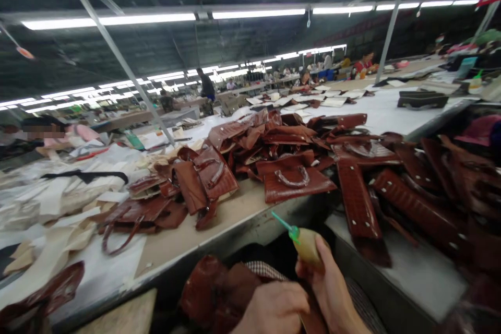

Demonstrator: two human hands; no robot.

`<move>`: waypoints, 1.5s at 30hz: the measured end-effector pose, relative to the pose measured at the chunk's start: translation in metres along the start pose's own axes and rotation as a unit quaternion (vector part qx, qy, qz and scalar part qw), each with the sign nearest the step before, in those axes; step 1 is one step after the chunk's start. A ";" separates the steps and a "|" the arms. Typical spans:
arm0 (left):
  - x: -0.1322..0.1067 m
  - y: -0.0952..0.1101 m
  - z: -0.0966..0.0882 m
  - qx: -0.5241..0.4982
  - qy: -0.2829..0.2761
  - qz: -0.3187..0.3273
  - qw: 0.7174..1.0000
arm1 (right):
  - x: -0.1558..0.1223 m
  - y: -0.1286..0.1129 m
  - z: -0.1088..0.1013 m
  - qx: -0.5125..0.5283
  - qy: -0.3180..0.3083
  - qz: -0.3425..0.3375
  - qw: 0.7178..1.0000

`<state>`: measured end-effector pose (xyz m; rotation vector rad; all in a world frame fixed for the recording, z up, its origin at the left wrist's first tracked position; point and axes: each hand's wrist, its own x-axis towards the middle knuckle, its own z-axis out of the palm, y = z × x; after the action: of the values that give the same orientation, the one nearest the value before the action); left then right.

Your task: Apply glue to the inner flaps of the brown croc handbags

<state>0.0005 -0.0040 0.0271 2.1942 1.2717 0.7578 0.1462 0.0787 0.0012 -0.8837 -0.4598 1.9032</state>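
Observation:
My right hand (331, 284) is closed around a small yellowish glue bottle (307, 244) with a green nozzle that points up and left. My left hand (276, 307) is curled low in front of me, resting on a dark brown leather piece (213, 289) in my lap; I cannot make out whether it grips it. Just beyond the bottle, a pile of brown crocodile-pattern leather bag panels (297, 180) with handles lies on the long worktable (235, 216).
More brown leather panels (422, 188) are heaped to my right. White and cream paper patterns (58, 198) cover the table's left side. A slanted metal pole (117, 55) rises from the table. Other people (206, 86) work at distant tables under strip lights.

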 end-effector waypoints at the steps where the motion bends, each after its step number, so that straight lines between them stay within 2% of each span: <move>1: -0.005 -0.003 0.002 -0.026 0.026 -0.016 0.999 | -0.004 -0.009 -0.001 0.012 -0.005 -0.035 0.999; 3: -0.013 -0.009 -0.003 -0.057 0.105 -0.037 0.992 | -0.007 -0.031 -0.009 0.008 -0.019 -0.060 0.998; 5: -0.019 -0.017 -0.017 -0.108 0.165 -0.122 0.973 | -0.008 -0.053 -0.025 -0.008 -0.024 -0.065 0.998; 7: -0.021 -0.025 -0.035 -0.161 0.201 -0.203 0.944 | -0.010 -0.072 -0.045 -0.031 -0.019 -0.072 0.997; 9: -0.020 -0.032 -0.050 -0.213 0.217 -0.261 0.916 | -0.015 -0.086 -0.065 -0.047 -0.006 -0.066 0.997; 11: -0.018 -0.039 -0.057 -0.249 0.216 -0.292 0.898 | -0.021 -0.094 -0.084 -0.070 0.020 -0.042 0.996; 14: -0.009 -0.049 -0.054 -0.274 0.198 -0.306 0.890 | -0.033 -0.098 -0.104 -0.145 0.051 -0.021 0.988; 16: -0.001 -0.055 -0.047 -0.285 0.180 -0.305 0.891 | -0.041 -0.098 -0.110 -0.208 0.048 -0.029 0.977; 18: 0.006 -0.058 -0.039 -0.297 0.164 -0.301 0.891 | -0.047 -0.099 -0.114 -0.280 0.036 -0.044 0.958; 23: 0.016 -0.059 -0.028 -0.310 0.149 -0.289 0.893 | -0.051 -0.106 -0.110 -0.442 0.027 -0.100 0.891; 35: 0.018 -0.057 -0.017 -0.292 0.127 -0.260 0.912 | -0.028 -0.104 -0.096 -0.571 -0.037 -0.180 0.800; 39: 0.017 -0.058 -0.016 -0.285 0.128 -0.255 0.915 | -0.025 -0.105 -0.095 -0.583 -0.046 -0.181 0.791; 45: 0.019 -0.058 -0.015 -0.269 0.123 -0.247 0.923 | -0.032 -0.107 -0.097 -0.572 -0.077 -0.127 0.806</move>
<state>-0.0374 0.0410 0.0041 1.2998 1.4405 1.0359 0.2919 0.0963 0.0166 -1.3005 -1.8411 1.3199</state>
